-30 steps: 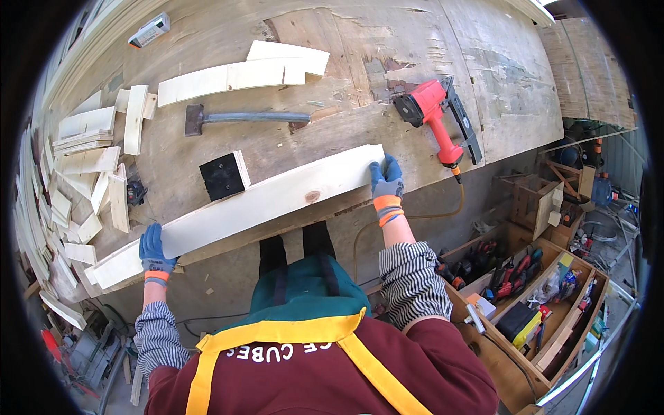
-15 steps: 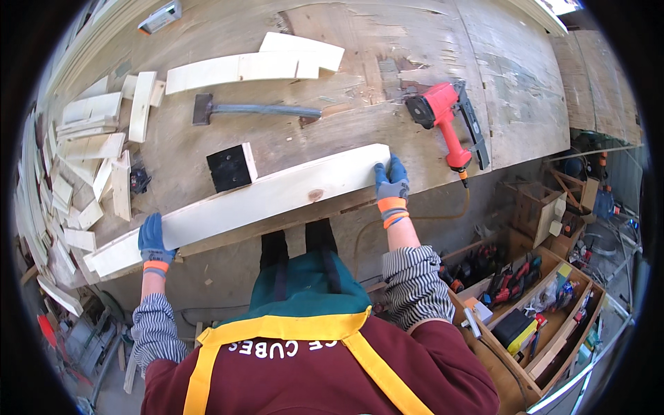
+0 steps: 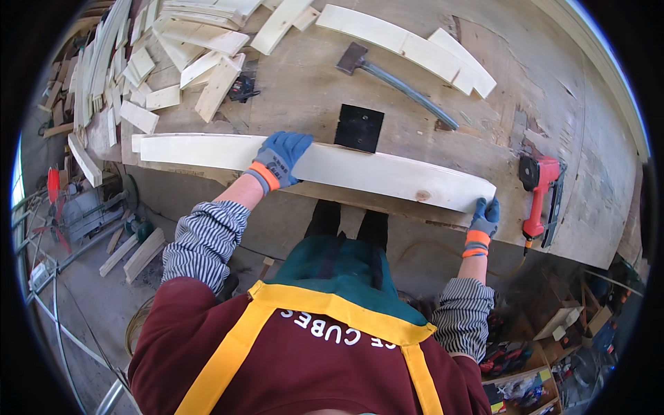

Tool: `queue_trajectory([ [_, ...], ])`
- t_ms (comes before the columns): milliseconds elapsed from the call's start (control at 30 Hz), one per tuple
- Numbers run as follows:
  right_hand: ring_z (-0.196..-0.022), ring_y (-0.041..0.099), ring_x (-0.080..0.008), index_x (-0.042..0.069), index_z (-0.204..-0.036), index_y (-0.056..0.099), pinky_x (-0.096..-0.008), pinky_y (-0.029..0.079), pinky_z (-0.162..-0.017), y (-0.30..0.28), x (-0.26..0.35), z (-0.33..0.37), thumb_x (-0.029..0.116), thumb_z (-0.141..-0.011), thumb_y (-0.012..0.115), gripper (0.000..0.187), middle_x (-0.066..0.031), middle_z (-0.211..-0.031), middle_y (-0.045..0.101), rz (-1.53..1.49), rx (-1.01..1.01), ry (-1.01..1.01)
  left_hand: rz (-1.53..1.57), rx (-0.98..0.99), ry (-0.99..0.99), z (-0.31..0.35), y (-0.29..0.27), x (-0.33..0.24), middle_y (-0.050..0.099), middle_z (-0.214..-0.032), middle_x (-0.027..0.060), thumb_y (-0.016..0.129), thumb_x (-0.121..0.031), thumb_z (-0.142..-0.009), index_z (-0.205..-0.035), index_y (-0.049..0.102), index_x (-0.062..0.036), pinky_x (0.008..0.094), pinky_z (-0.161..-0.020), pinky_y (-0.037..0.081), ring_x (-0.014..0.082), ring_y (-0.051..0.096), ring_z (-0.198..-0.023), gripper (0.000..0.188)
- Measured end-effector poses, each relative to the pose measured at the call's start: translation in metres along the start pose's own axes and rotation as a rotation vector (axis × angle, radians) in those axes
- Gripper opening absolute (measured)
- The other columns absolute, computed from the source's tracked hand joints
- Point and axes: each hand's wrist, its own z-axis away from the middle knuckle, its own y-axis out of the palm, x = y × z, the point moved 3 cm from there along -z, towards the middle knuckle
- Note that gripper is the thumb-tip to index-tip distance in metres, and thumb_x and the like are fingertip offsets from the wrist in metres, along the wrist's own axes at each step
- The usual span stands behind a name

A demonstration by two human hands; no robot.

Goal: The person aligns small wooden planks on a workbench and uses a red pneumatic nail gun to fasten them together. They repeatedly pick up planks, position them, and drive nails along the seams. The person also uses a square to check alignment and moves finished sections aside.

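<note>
A long pale wooden board (image 3: 332, 166) lies along the near edge of the workbench, with a knot close to its right end. A second pale edge shows at its left end; I cannot tell if that is another board. My left hand (image 3: 280, 158), in a blue-grey glove with an orange cuff, is closed over the board left of its middle. My right hand (image 3: 485, 218), gloved alike, grips the right end at the near corner, thumb and fingers around it. Touching the board's far side is a black square plate (image 3: 360, 128).
Beyond the board lies a hammer (image 3: 394, 81), with pale planks (image 3: 408, 47) behind it. A red nail gun (image 3: 543, 194) with a hose rests at the right. Many wood offcuts (image 3: 200, 45) are heaped at the left. Below the bench at right stands a wooden tool box (image 3: 529, 387).
My view has turned to the left, so the bench appears shifted right. My left hand has moved along the board from near its left end toward the middle; my right hand stays at the right end.
</note>
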Motion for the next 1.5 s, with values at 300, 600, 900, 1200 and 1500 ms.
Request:
queue_trajectory([
  [300, -0.102, 0.06, -0.0156, -0.001, -0.128, 0.057, -0.0294, 0.047, -0.092, -0.002, 0.006, 0.0, 0.01, -0.096, 0.062, 0.035, -0.0079, -0.117, 0.066, -0.018, 0.063, 0.081, -0.054, 0.001, -0.016, -0.002, 0.006, 0.0, 0.053, -0.13, 0.0118, 0.074, -0.04, -0.07, -0.14, 0.043, -0.0092, 0.0438, -0.106, 0.036, 0.03, 0.051, -0.117, 0.083],
  [600, -0.1, 0.06, -0.0179, -0.002, -0.127, 0.057, -0.0312, 0.047, -0.09, -0.007, -0.007, -0.006, 0.016, -0.093, 0.066, 0.039, -0.0105, -0.116, 0.066, 0.102, 0.046, 0.008, 0.02, -0.138, -0.009, -0.002, 0.014, 0.001, 0.053, -0.124, 0.0107, 0.073, -0.039, -0.067, -0.138, 0.042, -0.0099, 0.0453, -0.101, 0.037, 0.0301, 0.051, -0.113, 0.083],
  [900, -0.13, 0.051, -0.0324, -0.001, -0.141, 0.047, -0.0373, 0.038, -0.11, 0.167, 0.182, 0.06, 0.013, -0.092, 0.066, 0.054, -0.0214, -0.138, 0.054, 0.36, 0.374, -0.686, -0.007, 0.006, -0.074, 0.001, 0.022, 0.004, 0.05, -0.13, 0.0095, 0.072, -0.041, -0.068, -0.142, 0.038, -0.0123, 0.0432, -0.107, 0.032, 0.0285, 0.048, -0.12, 0.086],
  [1200, -0.112, 0.062, -0.039, 0.013, -0.144, 0.044, -0.0416, 0.051, -0.093, 0.279, 0.173, 0.038, 0.019, -0.095, 0.063, 0.053, -0.0226, -0.132, 0.058, 0.438, 0.777, -0.621, 0.0, -0.118, -0.027, -0.004, 0.012, -0.001, 0.056, -0.118, 0.0105, 0.066, -0.034, -0.074, -0.133, 0.045, -0.0111, 0.0443, -0.1, 0.038, 0.0298, 0.055, -0.108, 0.067],
  [1500, -0.113, 0.06, -0.0421, 0.009, -0.143, 0.044, -0.0462, 0.05, -0.093, 0.265, 0.17, 0.06, 0.027, -0.094, 0.061, 0.054, -0.0237, -0.129, 0.059, 0.445, 0.549, -0.64, -0.017, 0.044, -0.063, -0.001, 0.017, 0.001, 0.05, -0.128, 0.0069, 0.072, -0.044, -0.069, -0.142, 0.039, -0.0112, 0.0421, -0.109, 0.03, 0.0261, 0.047, -0.119, 0.086],
])
